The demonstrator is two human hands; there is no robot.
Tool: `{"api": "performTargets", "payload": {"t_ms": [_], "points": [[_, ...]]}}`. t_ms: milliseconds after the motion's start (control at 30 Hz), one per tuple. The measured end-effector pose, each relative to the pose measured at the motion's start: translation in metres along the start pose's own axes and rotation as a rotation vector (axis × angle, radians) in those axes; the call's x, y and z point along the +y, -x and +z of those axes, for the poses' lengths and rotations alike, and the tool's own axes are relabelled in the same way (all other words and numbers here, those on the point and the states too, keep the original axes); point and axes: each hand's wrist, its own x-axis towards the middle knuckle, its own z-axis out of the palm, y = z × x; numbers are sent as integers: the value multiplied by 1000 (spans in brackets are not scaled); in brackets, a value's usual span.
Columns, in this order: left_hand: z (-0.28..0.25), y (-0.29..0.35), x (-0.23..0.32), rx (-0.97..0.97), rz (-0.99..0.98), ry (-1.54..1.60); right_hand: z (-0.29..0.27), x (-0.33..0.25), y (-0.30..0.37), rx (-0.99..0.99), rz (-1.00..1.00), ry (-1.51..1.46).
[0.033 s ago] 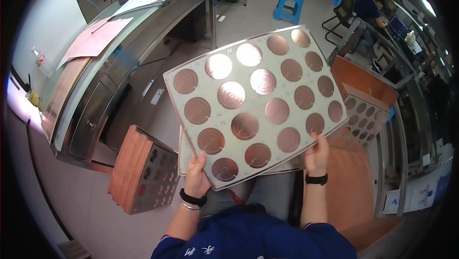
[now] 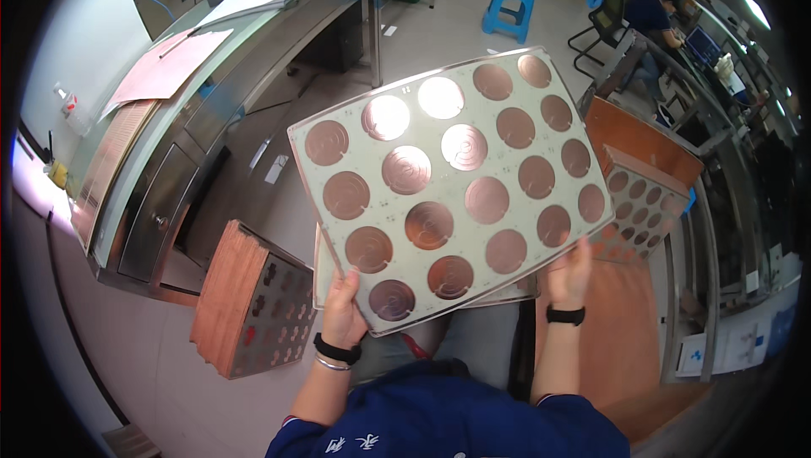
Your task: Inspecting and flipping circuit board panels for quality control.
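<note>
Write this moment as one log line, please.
left hand: grips upper panel near lower-left corner; right hand: at its lower edge, contact unclear; lower panel: mostly hidden

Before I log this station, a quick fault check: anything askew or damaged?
No damage or spill stands out. The panel is askew, its edges unaligned with the pale sheet beneath; some discs glare white, probably reflected light.

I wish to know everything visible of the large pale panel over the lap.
The panel is a thin, rectangular, pale greenish sheet with twenty round, copper-coloured areas; several shine. It looks flat and stiff, slanted over the lap, its right end farther away. The left hand grips its left edge, thumb on top; the right hand is at the near right edge, contact unclear. Another sheet shows partly beneath.
</note>
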Motion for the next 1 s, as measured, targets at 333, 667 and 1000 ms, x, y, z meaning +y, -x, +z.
{"api": "performTargets", "payload": {"t_ms": [333,667,1000], "points": [[-23,-10,25,162,99,-262,-8,-62,9,51,-109,445],[-37,-7,32,224,111,-368,-16,-59,7,-51,45,700],[-32,-4,34,237,81,-343,-31,-41,5,34,111,777]]}}
